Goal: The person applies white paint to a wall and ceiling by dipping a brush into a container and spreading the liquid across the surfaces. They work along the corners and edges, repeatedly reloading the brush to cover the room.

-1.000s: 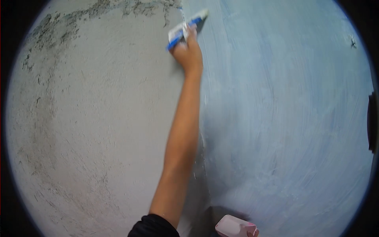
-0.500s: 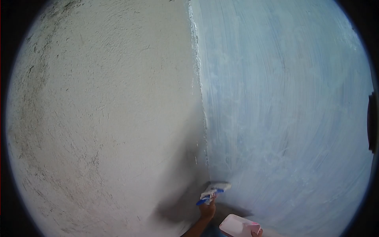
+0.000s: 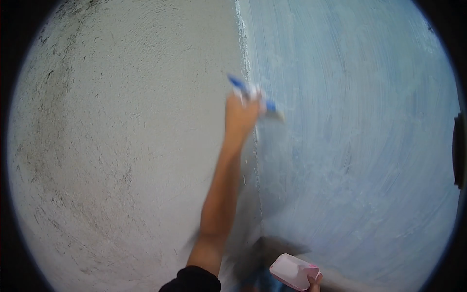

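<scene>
My left hand (image 3: pixel 240 116) is raised on an outstretched arm with a black sleeve and grips a paintbrush (image 3: pixel 254 96) with a blue handle. Its bristles press against the wall right at the vertical line where bare grey plaster (image 3: pixel 121 146) meets the light blue painted part (image 3: pixel 360 136). At the bottom edge, my right hand (image 3: pixel 314 281) shows only a thumb and fingertips, which hold a small pink and white paint container (image 3: pixel 291 270).
The rough grey plaster on the left has dark stains toward its upper left. The blue area on the right shows curved brush strokes. A dark object (image 3: pixel 458 151) sticks in at the right edge.
My left hand has swept the brush up along the paint line from low near the container to mid height. The pink container has stayed at the bottom.
</scene>
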### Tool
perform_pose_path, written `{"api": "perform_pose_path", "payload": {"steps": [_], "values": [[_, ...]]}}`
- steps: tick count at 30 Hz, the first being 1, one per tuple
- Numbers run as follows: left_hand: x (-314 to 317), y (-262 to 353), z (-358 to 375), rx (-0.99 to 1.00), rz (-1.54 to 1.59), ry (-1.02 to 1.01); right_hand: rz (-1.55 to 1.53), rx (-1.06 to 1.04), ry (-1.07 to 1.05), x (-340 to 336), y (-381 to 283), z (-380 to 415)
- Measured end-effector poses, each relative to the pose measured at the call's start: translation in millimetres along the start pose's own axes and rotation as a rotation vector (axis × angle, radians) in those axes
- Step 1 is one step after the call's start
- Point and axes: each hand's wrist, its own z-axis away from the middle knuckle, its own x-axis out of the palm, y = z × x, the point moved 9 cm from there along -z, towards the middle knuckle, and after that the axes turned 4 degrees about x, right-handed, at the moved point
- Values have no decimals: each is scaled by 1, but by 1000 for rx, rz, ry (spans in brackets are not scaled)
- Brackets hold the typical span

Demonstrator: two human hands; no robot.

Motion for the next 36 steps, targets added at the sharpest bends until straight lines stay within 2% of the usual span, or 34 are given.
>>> {"api": "perform_pose_path", "payload": {"steps": [1,2,5,7,9,10,11,13,15,16,17,18,20,23,26,28,31,34,36], "values": [[-7,33,-23,100,-87,120,-2,-8,-4,-4,5,-1],[-11,56,-47,107,-78,174,-5,-14,-6,-5,5,0],[-20,116,-120,484,272,229,-40,-25,10,11,-5,25],[-20,126,-165,539,466,252,-48,-61,31,12,-9,32],[-20,103,-189,611,396,307,-24,-112,43,-1,-2,26],[-18,105,-181,648,360,332,-52,-88,60,10,-11,38],[-13,97,-158,747,527,392,-80,-64,77,20,-22,53],[-7,52,-123,530,319,453,-111,-38,79,23,-24,61],[5,24,-65,200,53,289,-116,-34,45,5,-13,47],[5,-9,-40,222,177,402,-97,-57,43,-2,-8,42],[2,-34,-4,202,97,459,-77,-81,41,-9,-5,37],[4,-60,26,251,145,410,-58,-104,39,-15,-2,34],[6,-118,101,192,3,391,-2,-107,74,-15,-9,39],[15,-293,255,156,-518,334,20,-116,49,-12,-14,42],[5,-221,339,-240,39,311,32,-96,58,-20,-9,30],[-8,-259,392,-243,92,350,34,-79,57,-18,-8,27],[-15,-275,406,-481,276,291,55,-51,47,-10,-9,28],[-21,-232,324,-325,43,13,91,-24,92,-14,-3,26],[-18,-168,239,10,-190,-121,62,-34,71,-9,-5,25]]}}
